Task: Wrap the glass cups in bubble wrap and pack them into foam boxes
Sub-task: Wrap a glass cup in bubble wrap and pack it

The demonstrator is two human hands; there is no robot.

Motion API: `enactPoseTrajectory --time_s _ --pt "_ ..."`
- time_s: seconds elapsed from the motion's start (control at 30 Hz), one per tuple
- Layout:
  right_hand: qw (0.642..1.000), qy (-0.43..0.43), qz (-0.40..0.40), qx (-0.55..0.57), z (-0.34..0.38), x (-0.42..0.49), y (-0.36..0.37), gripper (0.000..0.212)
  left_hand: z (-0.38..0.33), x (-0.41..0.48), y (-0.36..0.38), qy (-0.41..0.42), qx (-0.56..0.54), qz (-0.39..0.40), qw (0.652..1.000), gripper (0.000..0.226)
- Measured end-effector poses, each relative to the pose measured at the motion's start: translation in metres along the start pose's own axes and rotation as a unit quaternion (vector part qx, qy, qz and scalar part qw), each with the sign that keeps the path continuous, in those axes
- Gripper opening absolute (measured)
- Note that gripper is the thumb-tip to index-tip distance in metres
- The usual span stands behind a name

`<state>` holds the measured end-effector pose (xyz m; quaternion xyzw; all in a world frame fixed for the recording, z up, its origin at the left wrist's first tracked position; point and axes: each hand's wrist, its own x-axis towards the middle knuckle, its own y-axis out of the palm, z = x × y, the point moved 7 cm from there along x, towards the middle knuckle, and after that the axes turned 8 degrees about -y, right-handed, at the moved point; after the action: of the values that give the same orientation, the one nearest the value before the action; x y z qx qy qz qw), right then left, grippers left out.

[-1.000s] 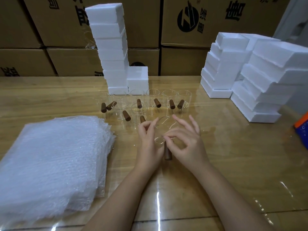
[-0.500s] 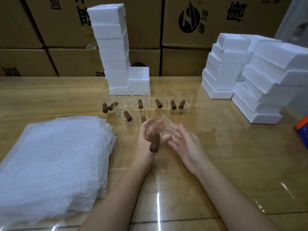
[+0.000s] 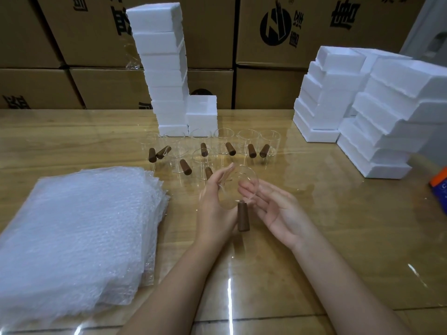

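Gripping the glass cup [image 3: 238, 187], the left hand [image 3: 214, 206] holds it against the right hand's [image 3: 278, 213] relaxed fingertips.

Bubble wrap [image 3: 77, 238]: it is lying on the table [image 3: 338, 226], at our left.
Glass cups [image 3: 223, 141]: they are standing in the middle, behind our hands.
Held cup [image 3: 238, 189]: we are holding it between our left hand [image 3: 212, 209] and right hand [image 3: 278, 213].
Tall foam stack [image 3: 164, 68]: it is standing just behind the cups.
Foam boxes [image 3: 387, 112]: they are sitting at our right.
Cardboard boxes [image 3: 314, 32]: they are standing behind the table.
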<state>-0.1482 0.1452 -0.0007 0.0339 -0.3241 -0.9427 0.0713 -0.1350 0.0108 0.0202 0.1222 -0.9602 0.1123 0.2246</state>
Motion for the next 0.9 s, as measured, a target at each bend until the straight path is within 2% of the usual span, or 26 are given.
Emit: enactPoseTrajectory --time_s 0.13,0.27,0.37,0.5,0.6,0.67,0.77,0.83,0.9 --pt "0.998 0.000 0.017 0.054 -0.006 0.002 0.007 0.049 -0.007 -0.003 0.006 0.021 0.031 0.021 0.999 0.079" --pt "0.997 0.007 0.043 0.060 -0.010 0.002 0.012 0.052 -0.014 -0.009 0.010 0.048 0.031 0.043 0.997 0.074" --pt "0.997 0.017 0.073 0.011 -0.011 0.000 0.014 0.045 -0.015 -0.010 0.011 0.050 0.062 0.045 0.996 0.072" --pt "0.995 0.038 0.052 -0.079 -0.013 0.001 0.008 0.057 -0.014 -0.011 0.012 0.051 0.090 0.036 0.994 0.080" --pt "0.982 0.041 0.022 -0.186 -0.010 0.001 0.001 0.064 -0.011 -0.010 0.011 0.053 0.105 0.028 0.993 0.076" --pt "0.967 0.032 -0.014 -0.254 -0.009 0.001 -0.006 0.063 -0.011 -0.009 0.010 0.066 0.125 0.015 0.990 0.073" --pt "0.964 -0.007 -0.052 -0.260 -0.003 0.000 -0.010 0.048 -0.011 -0.010 0.005 0.091 0.170 -0.039 0.980 0.074" --pt "0.964 -0.025 -0.019 -0.265 0.000 -0.002 -0.005 0.045 -0.005 -0.007 -0.007 0.060 0.171 -0.097 0.979 0.074" --pt "0.949 -0.015 0.057 -0.310 -0.002 -0.005 0.004 0.041 0.003 -0.004 -0.018 0.002 0.169 -0.144 0.975 0.074"
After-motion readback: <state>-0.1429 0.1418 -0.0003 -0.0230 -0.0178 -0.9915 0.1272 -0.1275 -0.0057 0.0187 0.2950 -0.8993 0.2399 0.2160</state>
